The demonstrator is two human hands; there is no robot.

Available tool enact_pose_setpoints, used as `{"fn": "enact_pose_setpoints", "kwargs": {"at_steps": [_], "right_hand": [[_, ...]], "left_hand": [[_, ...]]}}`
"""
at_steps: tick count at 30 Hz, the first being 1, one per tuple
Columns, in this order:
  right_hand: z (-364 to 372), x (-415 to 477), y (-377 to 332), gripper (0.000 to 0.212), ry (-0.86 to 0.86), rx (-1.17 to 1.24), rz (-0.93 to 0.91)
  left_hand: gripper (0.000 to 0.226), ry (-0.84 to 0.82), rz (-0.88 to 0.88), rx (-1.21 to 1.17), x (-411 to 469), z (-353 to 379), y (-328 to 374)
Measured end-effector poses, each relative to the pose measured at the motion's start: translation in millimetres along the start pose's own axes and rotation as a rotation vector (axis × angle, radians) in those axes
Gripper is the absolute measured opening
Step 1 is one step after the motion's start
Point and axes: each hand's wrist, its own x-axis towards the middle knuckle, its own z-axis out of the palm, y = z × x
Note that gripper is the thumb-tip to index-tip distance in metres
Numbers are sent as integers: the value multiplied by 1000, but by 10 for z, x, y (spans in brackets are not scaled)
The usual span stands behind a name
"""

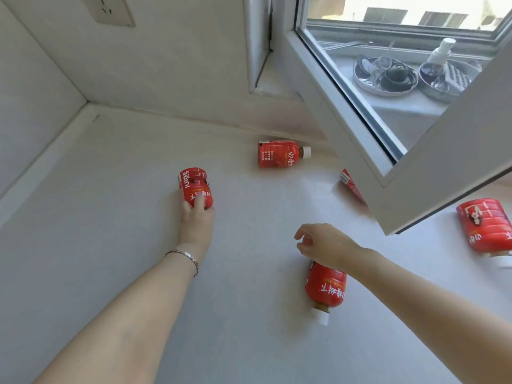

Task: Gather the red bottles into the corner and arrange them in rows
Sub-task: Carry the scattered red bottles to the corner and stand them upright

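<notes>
Several red juice bottles with white caps lie on their sides on the white counter (116,206). My left hand (197,217) grips the near end of one bottle (194,182) in the middle; its cap is hidden. My right hand (322,246) hovers with loosely curled fingers over the base of a second bottle (327,289), whose cap points towards me. Nothing is between its fingers. A third bottle (279,153) lies by the back wall. A fourth (350,185) is half hidden under the window sash. A fifth (486,227) lies at the right edge.
The corner of the two walls (87,102) is at the upper left, with bare counter in front of it. An open window sash (415,173) hangs over the counter's right side. Behind the glass stand trays of dishes (385,76). A wall socket (110,9) is above.
</notes>
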Motion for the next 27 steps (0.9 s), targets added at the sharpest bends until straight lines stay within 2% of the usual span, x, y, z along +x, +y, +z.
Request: {"fn": "enact_pose_setpoints", "kwargs": {"at_steps": [2,4,8,10,12,15,17,19,22,24,27], "right_hand": [[4,-26,43,30,16,8,-11],[4,-74,73,29,29,7,-25],[-12,-224,121,28,27,-22,-40],[-21,-319,141,28,10,-37,-41],[-18,-383,169,29,10,-46,-46],[30,-525,225,29,20,-64,-84],[107,-627,255,32,10,-166,-219],[198,-723,254,37,-95,-372,-368],[345,-760,279,45,-209,-806,-516],[398,-713,335,46,-120,-923,-538],[438,-603,435,41,-40,-935,-583]], "left_hand": [[18,63,97,-25,-42,-12,-110],[13,69,111,-104,-124,-92,-115],[12,168,-17,-318,-325,-407,-8],[19,113,-109,-464,-457,-580,68],[21,-7,-137,-505,-576,-658,94],[19,-186,-140,-469,-754,-677,102],[15,-229,-117,-411,-847,-652,103],[9,-219,-83,-241,-924,-647,146],[22,-179,-70,-91,-988,-647,212],[24,-162,-85,-75,-1014,-657,222],[22,-123,-141,-115,-1126,-695,144]]}}
